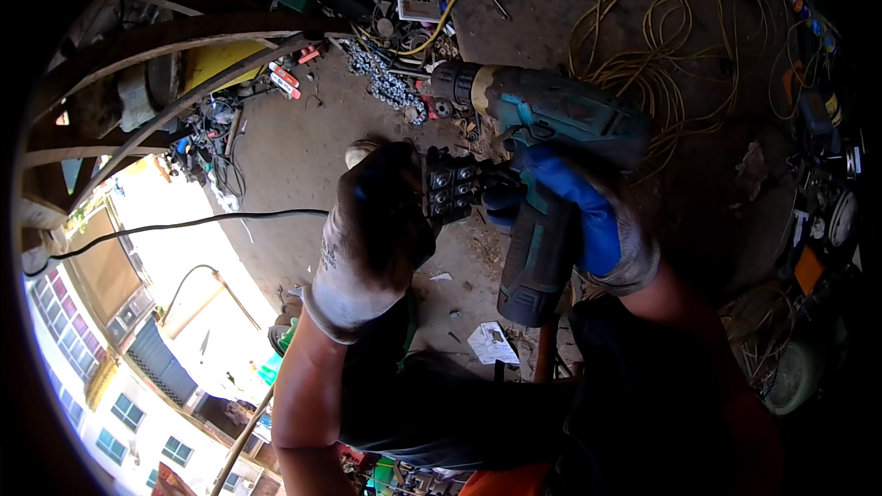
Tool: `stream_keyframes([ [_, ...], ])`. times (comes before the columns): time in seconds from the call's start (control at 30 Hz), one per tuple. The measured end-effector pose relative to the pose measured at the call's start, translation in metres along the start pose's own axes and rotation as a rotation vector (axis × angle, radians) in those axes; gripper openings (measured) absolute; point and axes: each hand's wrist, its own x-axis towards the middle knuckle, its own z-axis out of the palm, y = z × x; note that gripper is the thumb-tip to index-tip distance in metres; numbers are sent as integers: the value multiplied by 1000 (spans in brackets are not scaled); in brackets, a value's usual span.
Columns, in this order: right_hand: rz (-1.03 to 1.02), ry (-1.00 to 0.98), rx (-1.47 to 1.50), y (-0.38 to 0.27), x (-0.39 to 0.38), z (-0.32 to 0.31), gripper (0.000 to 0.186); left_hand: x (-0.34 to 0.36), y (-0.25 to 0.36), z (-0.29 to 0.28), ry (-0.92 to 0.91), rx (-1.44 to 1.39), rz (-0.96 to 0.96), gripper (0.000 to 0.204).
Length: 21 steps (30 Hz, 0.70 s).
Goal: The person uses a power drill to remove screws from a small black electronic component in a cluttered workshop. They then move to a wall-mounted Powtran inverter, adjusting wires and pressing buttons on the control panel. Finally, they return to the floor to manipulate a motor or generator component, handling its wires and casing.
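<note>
Terminal block: in the head view, the dark block (pixel 452 186) with rows of silver screw heads sits at the right edge of the left hand (pixel 378 230), touching it, screws facing up toward the camera
Left hand: in a white-and-grey glove, closed about the block's left side; its fingers are lost in deep shadow
Right hand: in a blue-and-grey glove (pixel 597 220), wrapped round the grip of a teal and black cordless drill (pixel 560 115)
Drill: lying across the view, its chuck (pixel 450 84) pointing left, above the block, its battery end (pixel 533 298) toward the person
In the way: the right hand's blue fingertips and the drill's grip crowd the block's right side; whether they touch it I cannot tell
Near the chuck: a heap of silver chain (pixel 381 73) beyond it, red-and-white tubes (pixel 285 81) farther left
Cables: a loose yellow coil (pixel 643 50) at upper right, a black cable (pixel 193 222) running in from the left
Floor: dusty brown-grey ground (pixel 285 152), with a white paper scrap (pixel 493 343) near the battery end
Room: curved wooden beams (pixel 175 41) at upper left; beyond a bright opening, a pale building (pixel 152 427) with windows
</note>
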Motion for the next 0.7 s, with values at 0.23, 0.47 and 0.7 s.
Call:
stream_keyframes([
  [0.23, -2, -10, 36, 2, 0, -4, 35, 3, 28, 2, 136, -31, -192, 44],
  [0.47, -15, -13, -11, 2, -1, -4, 38, -1, 22, 4, 175, 52, -210, 41],
  [0.7, -35, 19, -71, 9, -1, -8, 42, 4, 34, 9, 218, 69, -282, 40],
])
